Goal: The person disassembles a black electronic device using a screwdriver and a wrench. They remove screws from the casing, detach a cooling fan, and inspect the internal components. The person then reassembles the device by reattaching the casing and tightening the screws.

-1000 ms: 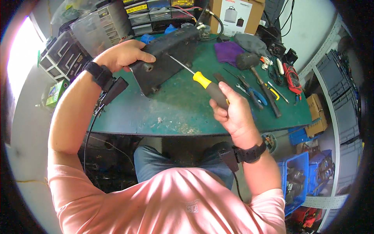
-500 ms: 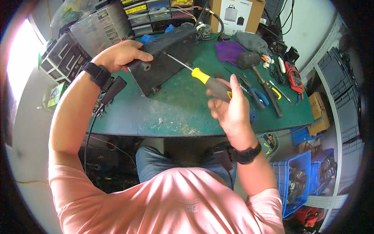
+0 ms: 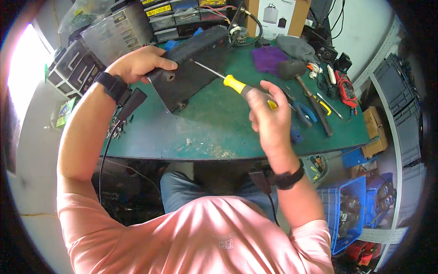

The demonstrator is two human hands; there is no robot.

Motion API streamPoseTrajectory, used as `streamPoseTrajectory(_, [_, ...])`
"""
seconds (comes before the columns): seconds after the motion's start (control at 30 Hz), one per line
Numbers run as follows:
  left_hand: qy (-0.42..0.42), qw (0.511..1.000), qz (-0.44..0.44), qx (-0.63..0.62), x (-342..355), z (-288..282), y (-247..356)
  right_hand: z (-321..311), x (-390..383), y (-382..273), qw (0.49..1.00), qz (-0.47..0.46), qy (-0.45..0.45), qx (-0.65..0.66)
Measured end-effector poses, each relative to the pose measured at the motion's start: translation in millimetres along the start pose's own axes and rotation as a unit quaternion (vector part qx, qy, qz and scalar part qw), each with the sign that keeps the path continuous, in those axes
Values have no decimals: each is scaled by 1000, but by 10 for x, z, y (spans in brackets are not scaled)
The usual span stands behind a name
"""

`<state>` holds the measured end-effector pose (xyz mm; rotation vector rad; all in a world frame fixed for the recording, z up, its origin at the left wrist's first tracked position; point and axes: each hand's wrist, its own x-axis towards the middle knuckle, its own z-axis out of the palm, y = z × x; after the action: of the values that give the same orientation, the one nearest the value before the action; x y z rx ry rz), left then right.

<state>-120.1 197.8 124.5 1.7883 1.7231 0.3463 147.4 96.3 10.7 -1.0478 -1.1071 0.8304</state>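
Observation:
My left hand (image 3: 145,66) grips the upper left end of a black metal housing (image 3: 196,77), which is tilted on the green bench (image 3: 214,128). My right hand (image 3: 269,114) is closed round the yellow and dark-grey handle of a screwdriver (image 3: 235,83); its shaft runs up-left to a small spot on the housing's face, where the tip seems to touch. To the right lie blue-handled pliers (image 3: 303,109), a black rubber mallet (image 3: 292,69), a purple cloth (image 3: 267,61) and a yellow-handled tool (image 3: 324,104).
Small-parts drawers (image 3: 68,68) stand at the left, a cardboard box (image 3: 252,20) at the back. A red meter (image 3: 346,91) and cables lie at the bench's right. Loose metal bits (image 3: 116,130) lie at the left. Blue crates (image 3: 346,182) and shelving (image 3: 399,128) are at the right.
My right hand's grip has rotated and shifted round the handle, with the screwdriver moving slightly up-left. The housing and my left hand have shifted a little up-left.

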Motion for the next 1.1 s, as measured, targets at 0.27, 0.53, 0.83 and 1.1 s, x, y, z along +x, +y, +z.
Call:
streamPoseTrajectory(0.27, [-37,999,3,-14,64,-46,-28,1,37,-12,978,-177,-49,-104])
streamPoseTrajectory(0.53, [-26,1000,4,-13,50,-35,-15,56,-30,-3,956,164,13,241])
streamPoseTrajectory(0.83, [-38,998,7,-39,109,-49,-69,-6,72,107,941,-294,-58,-159])
streamPoseTrajectory(1.1, [-52,998,9,-19,135,-60,-69,3,-8,-72,942,236,-9,239])
